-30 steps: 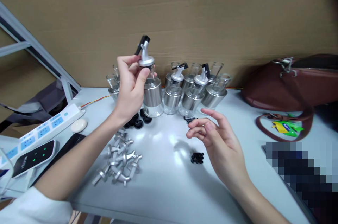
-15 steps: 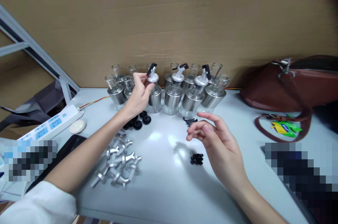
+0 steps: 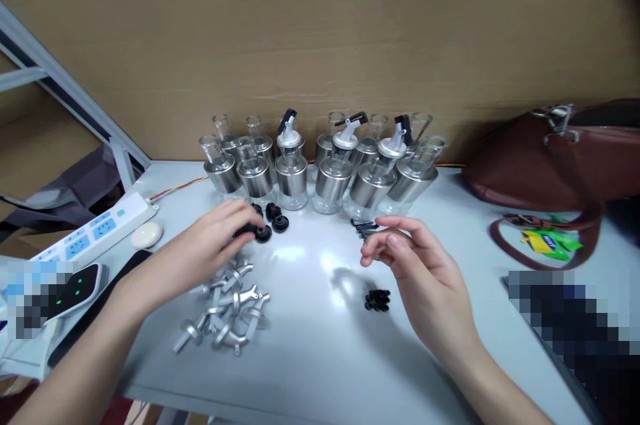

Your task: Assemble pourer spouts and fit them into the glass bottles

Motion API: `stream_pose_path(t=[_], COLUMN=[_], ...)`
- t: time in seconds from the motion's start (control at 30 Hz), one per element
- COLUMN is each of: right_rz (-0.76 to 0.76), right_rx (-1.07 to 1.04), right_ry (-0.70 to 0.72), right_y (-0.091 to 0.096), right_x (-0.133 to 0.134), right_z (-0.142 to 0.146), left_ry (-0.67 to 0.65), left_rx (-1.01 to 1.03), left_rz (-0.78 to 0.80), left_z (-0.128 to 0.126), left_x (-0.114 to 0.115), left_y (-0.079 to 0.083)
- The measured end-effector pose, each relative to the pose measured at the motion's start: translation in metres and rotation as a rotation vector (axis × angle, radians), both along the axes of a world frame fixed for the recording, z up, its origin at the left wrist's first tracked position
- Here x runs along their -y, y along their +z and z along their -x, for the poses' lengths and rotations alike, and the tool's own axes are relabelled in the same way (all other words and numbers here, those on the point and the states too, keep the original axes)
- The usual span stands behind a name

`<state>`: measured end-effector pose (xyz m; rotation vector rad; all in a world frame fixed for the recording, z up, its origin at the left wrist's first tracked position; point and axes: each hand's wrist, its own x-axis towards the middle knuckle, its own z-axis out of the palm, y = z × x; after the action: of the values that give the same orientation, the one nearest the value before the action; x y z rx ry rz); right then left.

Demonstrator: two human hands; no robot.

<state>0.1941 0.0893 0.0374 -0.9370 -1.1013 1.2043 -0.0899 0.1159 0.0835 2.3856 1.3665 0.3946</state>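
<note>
My left hand [image 3: 213, 238] reaches over a small heap of black rubber stoppers [image 3: 280, 223], its fingertips at the stoppers and thumb apart from them. My right hand [image 3: 425, 271] hovers at the right with curled fingers apart and nothing in it. Below its fingers lies a cluster of short black pieces [image 3: 377, 300]. Small dark parts [image 3: 364, 229] lie just beyond its fingertips. Silver pour spouts [image 3: 233, 308] are heaped before my left forearm. Three glass bottles with metal bands carry spouts with black levers, among them the left capped bottle [image 3: 291, 175].
Several uncapped bottles [image 3: 254, 178] stand in rows against the cardboard wall [image 3: 320, 31]. A power strip [image 3: 95, 231], a white round object [image 3: 147, 235] and a dark flat object lie left. A brown bag [image 3: 540, 165] with its strap and a green-yellow packet [image 3: 553, 243] are right.
My left hand has let go of the left capped bottle's spout and moved down and left to the black stoppers. My right hand has stayed nearly where it was.
</note>
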Motion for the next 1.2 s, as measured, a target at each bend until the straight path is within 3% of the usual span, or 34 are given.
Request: stream_pose_path(t=[0.1,0.33,0.6,0.77,1.0,1.2], right_rz=[0.011,0.031,0.053,0.049,0.149,0.152], right_rx=[0.01,0.01,0.025,0.048,0.263,0.403], right_ry=[0.011,0.009,-0.012,-0.024,0.118,0.243], right_y=[-0.002,-0.006,-0.007,-0.007,-0.001,0.001], right_x=[-0.001,-0.004,-0.006,-0.007,-0.008,-0.002], right_z=[0.0,-0.002,-0.001,-0.001,0.004,0.009], left_ry=[-0.072,-0.012,-0.007,-0.032,-0.125,-0.106], left_rx=[-0.109,-0.24,-0.229,-0.075,0.229,0.252], left_rz=[0.095,0.018,-0.066,-0.082,-0.007,-0.129], left_z=[0.017,0.027,0.019,-0.013,-0.077,-0.082], left_x=[0.018,0.031,0.032,0.039,0.047,0.045], left_y=[-0.009,-0.026,-0.023,-0.015,-0.037,-0.045])
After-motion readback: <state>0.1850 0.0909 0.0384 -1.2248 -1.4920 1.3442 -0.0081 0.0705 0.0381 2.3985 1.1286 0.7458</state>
